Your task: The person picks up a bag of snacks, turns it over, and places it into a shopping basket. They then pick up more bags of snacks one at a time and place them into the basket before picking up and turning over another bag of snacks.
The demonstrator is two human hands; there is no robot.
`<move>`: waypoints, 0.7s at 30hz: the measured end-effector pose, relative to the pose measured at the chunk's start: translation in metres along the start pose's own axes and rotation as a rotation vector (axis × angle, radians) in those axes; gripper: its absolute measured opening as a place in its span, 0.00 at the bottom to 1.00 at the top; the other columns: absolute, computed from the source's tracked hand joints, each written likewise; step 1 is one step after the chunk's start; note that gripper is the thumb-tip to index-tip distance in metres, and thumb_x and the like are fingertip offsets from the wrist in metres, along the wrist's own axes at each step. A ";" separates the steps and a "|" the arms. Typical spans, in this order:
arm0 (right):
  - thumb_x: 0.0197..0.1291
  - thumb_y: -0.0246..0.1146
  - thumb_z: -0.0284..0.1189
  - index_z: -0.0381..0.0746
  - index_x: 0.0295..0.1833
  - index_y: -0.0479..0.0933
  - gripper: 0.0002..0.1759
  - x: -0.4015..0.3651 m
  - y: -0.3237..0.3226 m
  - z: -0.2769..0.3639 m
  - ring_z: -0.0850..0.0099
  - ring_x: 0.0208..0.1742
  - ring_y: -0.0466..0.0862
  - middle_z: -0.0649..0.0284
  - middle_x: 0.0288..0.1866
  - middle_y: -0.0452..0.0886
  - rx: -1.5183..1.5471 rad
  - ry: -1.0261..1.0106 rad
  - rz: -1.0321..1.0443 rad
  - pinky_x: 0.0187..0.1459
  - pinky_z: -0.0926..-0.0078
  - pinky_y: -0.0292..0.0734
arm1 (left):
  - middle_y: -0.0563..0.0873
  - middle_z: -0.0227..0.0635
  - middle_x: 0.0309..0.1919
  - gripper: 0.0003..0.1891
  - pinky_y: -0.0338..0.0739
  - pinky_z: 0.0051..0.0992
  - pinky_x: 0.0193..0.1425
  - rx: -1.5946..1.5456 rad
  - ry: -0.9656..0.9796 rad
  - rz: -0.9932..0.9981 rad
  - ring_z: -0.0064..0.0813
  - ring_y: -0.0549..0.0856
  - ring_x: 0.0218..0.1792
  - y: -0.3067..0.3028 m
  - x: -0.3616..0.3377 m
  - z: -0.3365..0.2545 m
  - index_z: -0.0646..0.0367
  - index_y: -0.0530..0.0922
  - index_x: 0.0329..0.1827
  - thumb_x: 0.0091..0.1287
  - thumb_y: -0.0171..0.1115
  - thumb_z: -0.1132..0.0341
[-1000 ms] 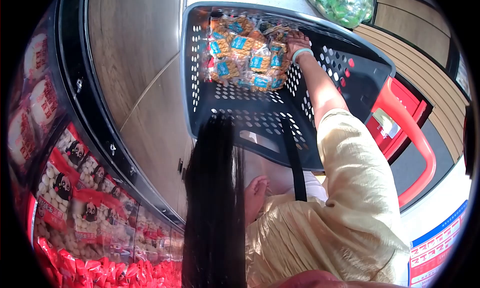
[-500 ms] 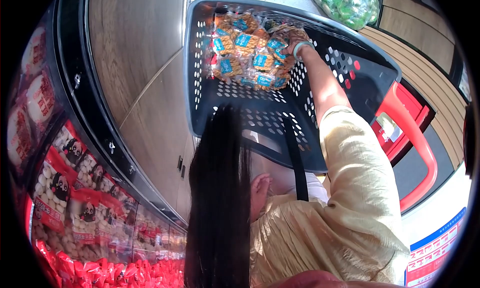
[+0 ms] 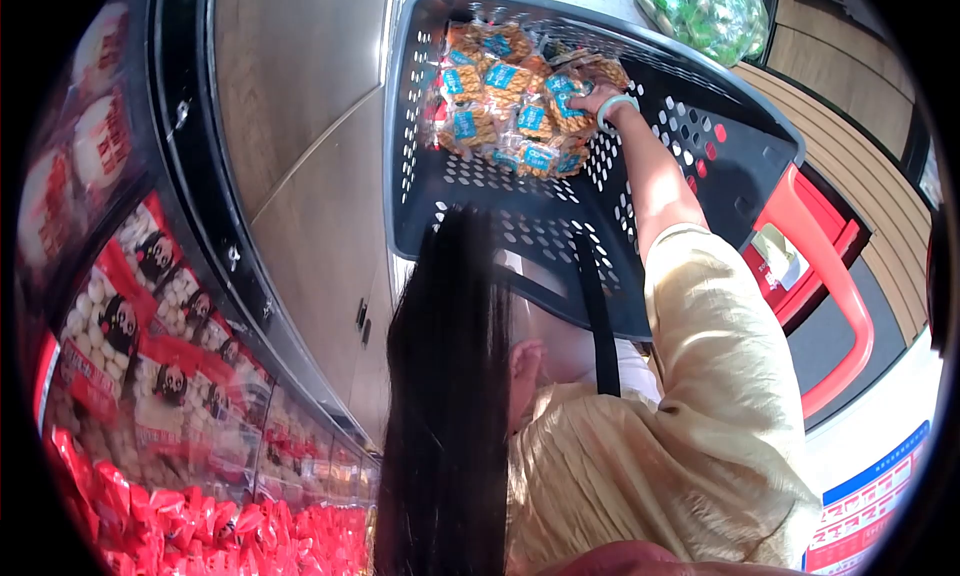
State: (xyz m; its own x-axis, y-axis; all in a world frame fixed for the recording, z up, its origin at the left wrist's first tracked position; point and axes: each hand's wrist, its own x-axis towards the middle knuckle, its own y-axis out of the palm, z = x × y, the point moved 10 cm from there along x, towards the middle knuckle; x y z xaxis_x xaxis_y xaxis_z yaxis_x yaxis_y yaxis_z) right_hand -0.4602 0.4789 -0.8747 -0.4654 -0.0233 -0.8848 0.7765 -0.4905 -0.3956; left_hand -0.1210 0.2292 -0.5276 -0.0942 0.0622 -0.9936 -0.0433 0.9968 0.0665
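Note:
My right hand (image 3: 597, 92), with a pale green bangle at the wrist, reaches into a black perforated shopping basket (image 3: 520, 231). It rests among several clear snack packets with blue labels (image 3: 500, 111) piled at the basket's far end. The fingers are buried in the packets, so the grip is unclear. My left hand (image 3: 523, 372) stays close to my body below the basket. Long dark hair (image 3: 445, 406) hides most of it. A yellow sleeve (image 3: 715, 376) covers my right upper arm.
The basket's red handle (image 3: 835, 296) juts out on the right. Red bags with a panda picture (image 3: 150, 366) fill the display on the left, beside wooden panels (image 3: 300, 126). A green bag (image 3: 705, 11) lies beyond the basket. A black strap (image 3: 597, 326) crosses my chest.
The view has shifted slightly, with the basket now a little to the right. My right hand stays among the packets at the far end. My left hand has slipped further behind the hair.

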 end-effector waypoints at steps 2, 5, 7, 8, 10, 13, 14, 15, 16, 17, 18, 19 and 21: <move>0.36 0.80 0.51 0.34 0.72 0.64 0.60 -0.004 0.000 -0.013 0.59 0.63 0.78 0.50 0.64 0.77 0.153 0.073 -0.004 0.62 0.68 0.73 | 0.86 0.38 0.48 0.14 0.77 0.25 0.56 -0.050 0.034 0.012 0.25 0.84 0.49 -0.001 -0.003 0.003 0.63 0.77 0.59 0.77 0.53 0.64; 0.37 0.81 0.48 0.35 0.73 0.62 0.59 -0.048 -0.005 -0.001 0.61 0.60 0.80 0.51 0.62 0.78 0.540 0.079 -0.083 0.57 0.67 0.76 | 0.86 0.39 0.48 0.15 0.77 0.25 0.56 -0.073 0.103 0.018 0.25 0.84 0.49 -0.005 -0.003 0.005 0.64 0.76 0.60 0.77 0.53 0.64; 0.39 0.82 0.44 0.38 0.72 0.64 0.55 -0.061 -0.005 0.013 0.65 0.57 0.81 0.54 0.60 0.80 0.650 0.017 -0.062 0.53 0.66 0.78 | 0.86 0.39 0.48 0.15 0.77 0.25 0.57 -0.047 0.141 0.004 0.26 0.84 0.49 -0.007 -0.009 0.005 0.64 0.76 0.60 0.77 0.53 0.64; 0.40 0.82 0.42 0.39 0.70 0.65 0.52 -0.075 -0.003 0.020 0.67 0.56 0.82 0.56 0.58 0.80 0.747 0.031 -0.047 0.51 0.67 0.78 | 0.86 0.39 0.48 0.15 0.77 0.26 0.58 -0.098 0.156 0.010 0.26 0.84 0.50 -0.007 -0.014 -0.001 0.64 0.76 0.61 0.77 0.53 0.64; 0.43 0.82 0.40 0.41 0.67 0.66 0.47 -0.117 -0.007 0.052 0.70 0.54 0.83 0.61 0.56 0.82 0.907 0.001 0.059 0.49 0.69 0.79 | 0.85 0.40 0.49 0.15 0.76 0.26 0.60 -0.153 0.186 0.012 0.27 0.83 0.51 -0.009 -0.024 -0.014 0.64 0.76 0.61 0.77 0.53 0.64; 0.49 0.78 0.30 0.41 0.60 0.75 0.31 -0.138 0.004 0.079 0.71 0.53 0.83 0.65 0.52 0.84 1.171 -0.134 0.178 0.48 0.68 0.80 | 0.84 0.38 0.51 0.16 0.75 0.27 0.62 -0.250 0.256 0.047 0.26 0.82 0.53 -0.015 -0.032 -0.019 0.64 0.75 0.61 0.77 0.54 0.64; 0.52 0.76 0.30 0.41 0.59 0.76 0.28 -0.157 0.001 0.092 0.71 0.52 0.84 0.65 0.51 0.84 1.139 -0.150 0.205 0.46 0.70 0.81 | 0.84 0.37 0.51 0.16 0.75 0.26 0.62 -0.307 0.283 0.062 0.25 0.82 0.54 -0.019 -0.035 -0.019 0.64 0.75 0.61 0.77 0.54 0.65; 0.53 0.76 0.30 0.40 0.59 0.76 0.28 -0.179 -0.006 0.101 0.71 0.52 0.84 0.64 0.52 0.84 1.137 -0.122 0.169 0.49 0.72 0.80 | 0.84 0.37 0.51 0.16 0.75 0.26 0.62 -0.369 0.313 0.080 0.25 0.82 0.54 -0.022 -0.043 -0.026 0.64 0.75 0.61 0.77 0.55 0.65; 0.52 0.76 0.30 0.37 0.60 0.75 0.29 -0.195 -0.012 0.120 0.71 0.54 0.83 0.63 0.53 0.84 1.104 -0.233 0.209 0.56 0.73 0.77 | 0.84 0.37 0.51 0.16 0.75 0.26 0.62 -0.430 0.351 0.099 0.25 0.82 0.54 -0.026 -0.054 -0.039 0.64 0.75 0.62 0.77 0.55 0.65; 0.53 0.75 0.28 0.35 0.62 0.74 0.30 -0.200 -0.013 0.111 0.70 0.58 0.81 0.63 0.56 0.82 1.086 -0.182 0.091 0.63 0.72 0.72 | 0.84 0.36 0.52 0.16 0.75 0.26 0.62 -0.498 0.402 0.117 0.24 0.82 0.54 -0.029 -0.072 -0.056 0.64 0.75 0.62 0.76 0.55 0.65; 0.53 0.74 0.26 0.35 0.65 0.71 0.33 -0.244 -0.015 0.157 0.69 0.61 0.79 0.62 0.59 0.80 1.176 -0.364 0.310 0.67 0.69 0.69 | 0.84 0.36 0.52 0.16 0.75 0.26 0.62 -0.599 0.497 0.128 0.24 0.82 0.54 -0.036 -0.107 -0.083 0.64 0.75 0.62 0.76 0.56 0.65; 0.53 0.73 0.25 0.36 0.68 0.68 0.35 -0.259 -0.013 0.167 0.68 0.61 0.79 0.62 0.60 0.80 1.230 -0.395 0.360 0.66 0.69 0.69 | 0.83 0.36 0.52 0.16 0.74 0.25 0.63 -0.676 0.559 0.155 0.24 0.82 0.54 -0.040 -0.140 -0.103 0.64 0.75 0.62 0.76 0.56 0.65; 0.57 0.71 0.25 0.37 0.70 0.65 0.36 -0.281 -0.012 0.160 0.64 0.64 0.77 0.59 0.62 0.78 1.200 -0.367 0.290 0.68 0.64 0.68 | 0.83 0.35 0.52 0.17 0.74 0.25 0.63 -0.750 0.678 0.131 0.23 0.81 0.55 -0.043 -0.162 -0.103 0.64 0.74 0.62 0.76 0.57 0.65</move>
State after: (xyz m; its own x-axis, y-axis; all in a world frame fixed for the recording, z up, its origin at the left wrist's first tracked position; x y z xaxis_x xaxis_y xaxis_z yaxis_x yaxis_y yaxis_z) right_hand -0.4060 0.3522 -0.5817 -0.5824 -0.4031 -0.7059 0.0914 -0.8954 0.4358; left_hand -0.2068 0.1711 -0.3604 -0.6766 -0.1050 -0.7288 -0.5823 0.6822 0.4422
